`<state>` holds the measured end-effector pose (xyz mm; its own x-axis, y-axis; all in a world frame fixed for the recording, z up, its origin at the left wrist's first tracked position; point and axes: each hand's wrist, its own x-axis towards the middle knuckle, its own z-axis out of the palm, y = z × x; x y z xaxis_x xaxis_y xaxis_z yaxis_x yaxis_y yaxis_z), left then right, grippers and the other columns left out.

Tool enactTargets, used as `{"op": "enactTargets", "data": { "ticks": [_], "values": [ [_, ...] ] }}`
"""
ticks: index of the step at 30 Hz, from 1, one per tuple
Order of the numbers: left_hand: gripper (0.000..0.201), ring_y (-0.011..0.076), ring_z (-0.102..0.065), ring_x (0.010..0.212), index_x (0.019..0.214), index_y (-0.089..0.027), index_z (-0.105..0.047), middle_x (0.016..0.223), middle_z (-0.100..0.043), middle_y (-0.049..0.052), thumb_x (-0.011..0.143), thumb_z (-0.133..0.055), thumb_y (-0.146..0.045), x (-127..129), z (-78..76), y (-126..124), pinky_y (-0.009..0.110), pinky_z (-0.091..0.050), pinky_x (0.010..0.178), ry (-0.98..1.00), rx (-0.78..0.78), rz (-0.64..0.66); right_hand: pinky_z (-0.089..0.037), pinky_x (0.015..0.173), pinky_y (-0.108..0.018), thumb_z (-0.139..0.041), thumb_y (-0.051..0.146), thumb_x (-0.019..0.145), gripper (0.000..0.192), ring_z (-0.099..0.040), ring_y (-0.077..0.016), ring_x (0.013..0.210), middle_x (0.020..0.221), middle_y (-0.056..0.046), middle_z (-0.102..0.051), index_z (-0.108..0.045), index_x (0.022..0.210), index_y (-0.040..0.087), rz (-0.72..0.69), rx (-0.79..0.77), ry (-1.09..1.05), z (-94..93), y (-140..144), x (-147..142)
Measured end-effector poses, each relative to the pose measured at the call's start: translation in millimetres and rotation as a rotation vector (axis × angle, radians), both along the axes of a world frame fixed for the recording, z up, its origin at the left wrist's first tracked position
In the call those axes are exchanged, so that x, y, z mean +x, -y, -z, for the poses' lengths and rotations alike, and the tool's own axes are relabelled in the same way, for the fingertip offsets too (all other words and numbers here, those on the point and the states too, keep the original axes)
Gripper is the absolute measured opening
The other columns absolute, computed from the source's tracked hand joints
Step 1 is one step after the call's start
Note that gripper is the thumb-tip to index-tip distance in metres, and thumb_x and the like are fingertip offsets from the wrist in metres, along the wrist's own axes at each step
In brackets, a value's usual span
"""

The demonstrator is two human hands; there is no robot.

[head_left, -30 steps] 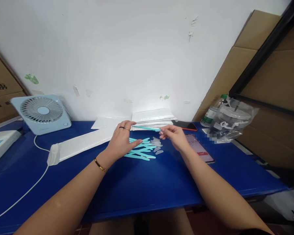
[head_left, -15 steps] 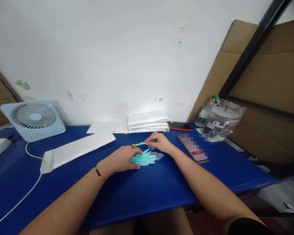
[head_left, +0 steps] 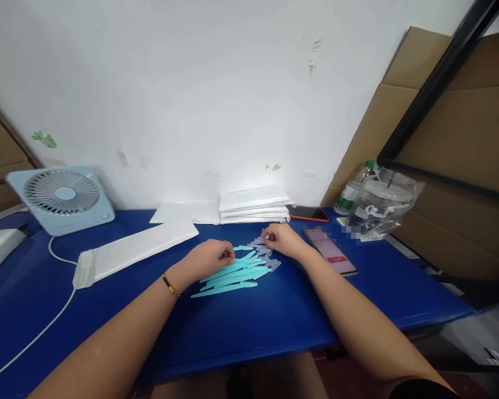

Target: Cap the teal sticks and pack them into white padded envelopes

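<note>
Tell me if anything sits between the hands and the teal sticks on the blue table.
Nothing visible does. The left hand rests at the near end of the teal sticks, its fingers curled at one. The right hand touches the pale clear pieces at the pile's far end.

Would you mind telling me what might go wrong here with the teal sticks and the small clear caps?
The clear caps are small, pale and lie loose by the right hand; a brush could scatter them toward the phone. The teal sticks lie fanned beside the left hand, so a sweep of that wrist might push some toward the table's near edge.
</note>
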<state>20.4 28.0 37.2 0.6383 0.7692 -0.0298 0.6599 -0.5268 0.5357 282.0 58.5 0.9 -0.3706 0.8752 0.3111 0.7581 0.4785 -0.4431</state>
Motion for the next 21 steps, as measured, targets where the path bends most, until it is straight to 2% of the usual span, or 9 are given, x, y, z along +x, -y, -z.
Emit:
{"op": "enactTargets", "data": {
  "ticks": [4,8,10,16,21],
  "values": [
    [0.025,0.0161,-0.057,0.065,0.080,-0.020,-0.057,0.074,-0.063,0.003,0.081,-0.042,-0.039,-5,3.7,-7,0.024,-0.041,0.056,0.113,-0.071,-0.090,-0.042,0.058,-0.025,-0.059,0.029,0.077,0.018,-0.056,-0.0142,0.063,0.078,-0.005,-0.067,-0.072,0.085,0.019,-0.005,-0.047,-0.227,-6.7,5,-2],
    [0.021,0.0162,-0.060,0.068,0.081,-0.020,-0.054,0.076,-0.063,0.002,0.080,-0.041,-0.037,-9,11.1,-15,0.025,-0.043,0.059,0.165,-0.087,-0.137,-0.044,0.053,-0.024,-0.058,0.040,0.078,0.033,-0.054,-0.0118,0.058,0.074,-0.004,-0.065,-0.070,0.096,0.015,-0.133,-0.308,-0.489,-13.4,11,-5],
    [0.020,0.0158,-0.059,0.068,0.083,-0.020,-0.053,0.076,-0.062,0.002,0.081,-0.041,-0.036,-11,14.2,-19,0.025,-0.043,0.060,0.168,-0.072,-0.145,-0.045,0.052,-0.024,-0.060,0.040,0.077,0.033,-0.054,-0.0110,0.056,0.071,-0.003,-0.065,-0.070,0.096,0.015,-0.163,-0.375,-0.557,-13.7,13,-7],
    [0.016,0.0144,-0.055,0.065,0.082,-0.020,-0.051,0.075,-0.060,0.001,0.080,-0.039,-0.031,-15,15.8,-23,0.025,-0.041,0.059,0.176,-0.037,-0.162,-0.049,0.062,-0.026,-0.071,0.032,0.067,0.027,-0.063,-0.0154,0.068,0.072,-0.005,-0.069,-0.071,0.088,0.015,-0.128,-0.355,-0.714,-12.4,14,-10],
    [0.015,0.0143,-0.053,0.065,0.083,-0.020,-0.052,0.074,-0.061,0.000,0.078,-0.041,-0.028,-14,14.0,-23,0.024,-0.040,0.060,0.172,-0.036,-0.145,-0.049,0.059,-0.025,-0.071,0.032,0.068,0.027,-0.064,-0.0151,0.067,0.075,-0.006,-0.070,-0.071,0.089,0.015,-0.128,-0.311,-0.704,-9.7,14,-13]
  ]
}}
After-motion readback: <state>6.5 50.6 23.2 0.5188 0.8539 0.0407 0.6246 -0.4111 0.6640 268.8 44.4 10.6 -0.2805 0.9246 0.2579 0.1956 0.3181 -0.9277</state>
